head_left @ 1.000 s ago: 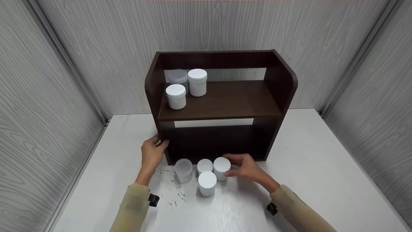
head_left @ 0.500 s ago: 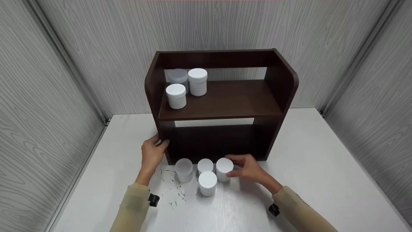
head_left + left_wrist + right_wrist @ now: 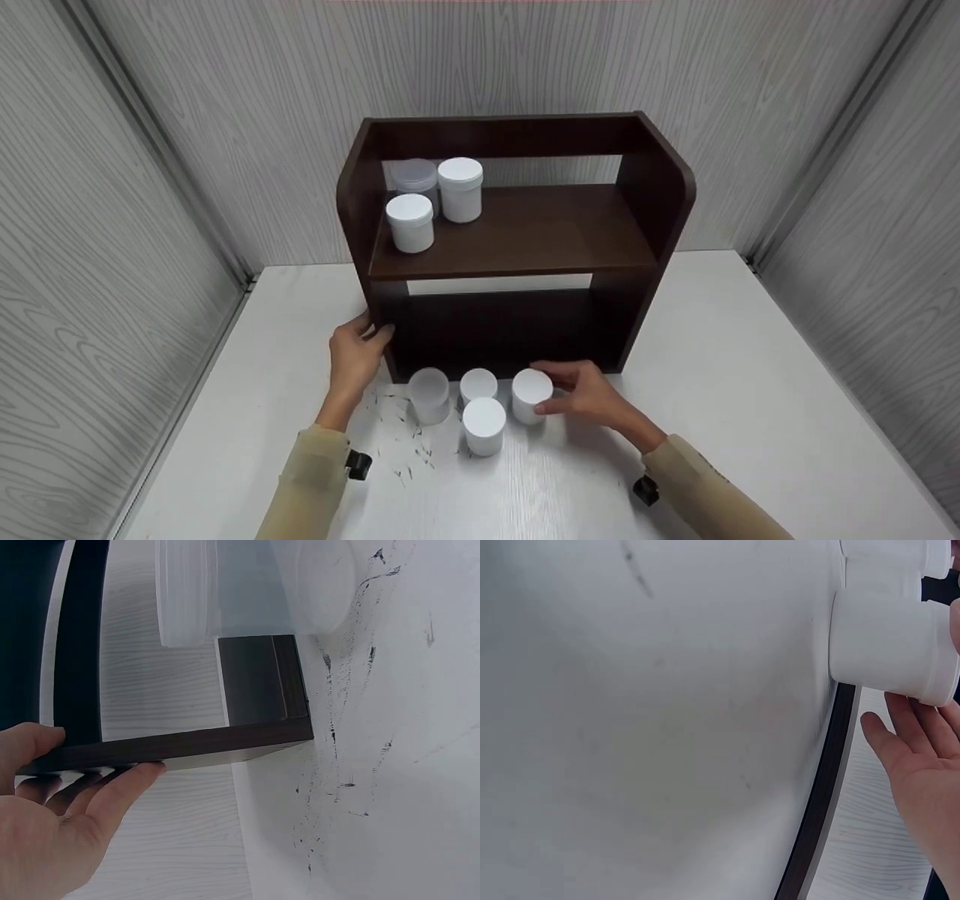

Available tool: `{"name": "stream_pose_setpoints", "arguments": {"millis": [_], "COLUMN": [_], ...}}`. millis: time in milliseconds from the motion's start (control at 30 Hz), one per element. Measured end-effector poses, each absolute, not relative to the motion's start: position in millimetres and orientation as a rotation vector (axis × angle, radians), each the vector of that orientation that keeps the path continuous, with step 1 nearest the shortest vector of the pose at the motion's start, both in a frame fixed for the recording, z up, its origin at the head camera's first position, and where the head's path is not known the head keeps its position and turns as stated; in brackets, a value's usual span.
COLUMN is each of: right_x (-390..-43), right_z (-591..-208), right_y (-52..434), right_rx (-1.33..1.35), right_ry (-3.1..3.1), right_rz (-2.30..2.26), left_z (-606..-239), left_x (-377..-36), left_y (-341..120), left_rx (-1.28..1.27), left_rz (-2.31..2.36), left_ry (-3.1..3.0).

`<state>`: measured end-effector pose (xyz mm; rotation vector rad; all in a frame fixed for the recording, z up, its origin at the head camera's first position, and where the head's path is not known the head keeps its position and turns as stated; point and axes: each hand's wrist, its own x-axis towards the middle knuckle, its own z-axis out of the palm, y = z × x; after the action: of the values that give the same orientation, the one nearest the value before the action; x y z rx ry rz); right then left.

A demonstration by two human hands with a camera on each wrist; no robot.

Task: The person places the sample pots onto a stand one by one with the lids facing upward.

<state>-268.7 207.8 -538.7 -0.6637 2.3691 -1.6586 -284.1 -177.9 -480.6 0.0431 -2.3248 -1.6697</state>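
In the head view a dark brown two-tier shelf [image 3: 555, 232] stands on the white table. My left hand [image 3: 356, 364] grips the edge of its left side panel [image 3: 165, 746], thumb on one face and fingers on the other. A white lidded jar [image 3: 529, 401] is held between the thumb and fingers of my right hand [image 3: 592, 396], upright on the table before the shelf. Left of it stand a white jar [image 3: 478, 385], a nearer white jar [image 3: 484, 431] and a translucent jar [image 3: 429, 397]. The right wrist view shows the held jar [image 3: 885, 645] close up.
On the upper tier, at the left, stand a tall white jar [image 3: 460, 199], a shorter white jar [image 3: 411, 229] and a translucent jar [image 3: 415, 175] partly hidden behind it. Dark scuff marks [image 3: 416, 442] lie on the table. Grey wood-grain panels [image 3: 510, 60] enclose it.
My right hand has slid its white jar a little to the right, opening a gap from the jars beside it. The left hand keeps its place on the shelf panel.
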Motion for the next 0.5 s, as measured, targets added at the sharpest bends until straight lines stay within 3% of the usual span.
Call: {"name": "stream_pose_setpoints", "arguments": {"millis": [500], "right_x": [-261.1], "right_z": [-537.6], "right_y": [222.5], "right_rx": [-0.677], "right_ry": [2.321], "right_rz": [-1.674], "left_z": [-481.7], "left_x": [-285.4], "left_y": [-178.0], "left_rx": [0.010], "left_rz": [-1.685], "left_ry": [-2.323]}}
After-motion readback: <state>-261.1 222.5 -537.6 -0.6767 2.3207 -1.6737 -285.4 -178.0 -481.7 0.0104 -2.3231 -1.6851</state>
